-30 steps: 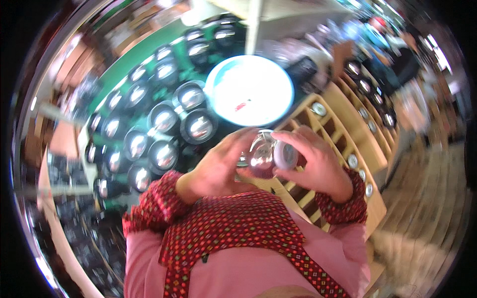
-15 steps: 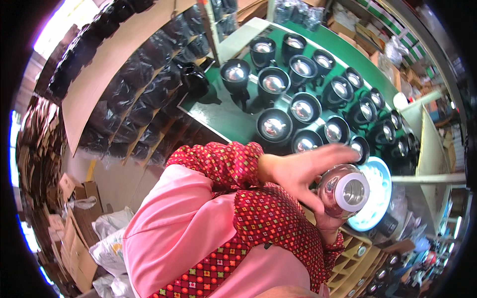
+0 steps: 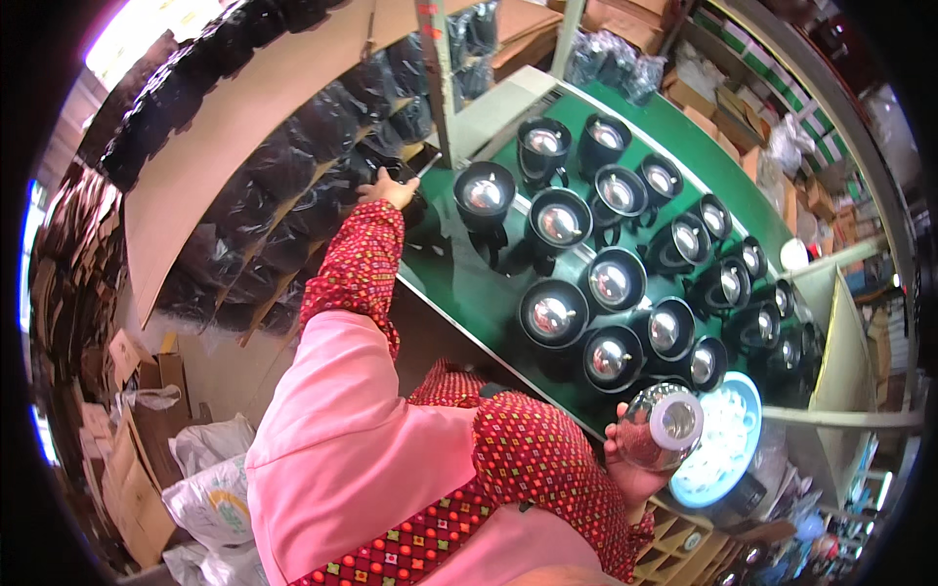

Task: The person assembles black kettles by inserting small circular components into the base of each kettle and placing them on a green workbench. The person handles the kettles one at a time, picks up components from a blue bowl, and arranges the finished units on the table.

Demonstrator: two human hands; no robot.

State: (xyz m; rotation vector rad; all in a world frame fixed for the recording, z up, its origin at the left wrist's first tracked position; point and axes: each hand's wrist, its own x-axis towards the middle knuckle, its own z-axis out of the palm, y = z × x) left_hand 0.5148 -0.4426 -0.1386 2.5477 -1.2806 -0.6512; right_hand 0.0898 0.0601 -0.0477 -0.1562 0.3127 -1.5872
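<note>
My left hand [image 3: 391, 188] reaches out to the far left corner of the green table, its fingers curled over a black jug [image 3: 414, 211] that it mostly hides. In my right hand [image 3: 633, 467], a shiny silvered flask liner [image 3: 645, 422] with a white ring round its mouth is held low at the table's near side. Just beyond it lies a bright, pale blue round tray [image 3: 746, 430] with white pieces in it. Several black jugs with silvered insides, such as this jug [image 3: 554, 313], stand upright in rows on the green table [image 3: 454, 298].
Stacked black jugs in clear plastic [image 3: 239, 210] fill the left side, with cardboard sheets between layers. A metal post [image 3: 437, 78] rises at the table's far left corner. Cartons [image 3: 127, 469] and white sacks [image 3: 210, 479] lie at lower left. A divided wooden crate [image 3: 684, 547] is below the tray.
My left hand has left the flask liner and swung far left onto the black jug. My right hand keeps the liner. The view has shifted, so the table appears lower.
</note>
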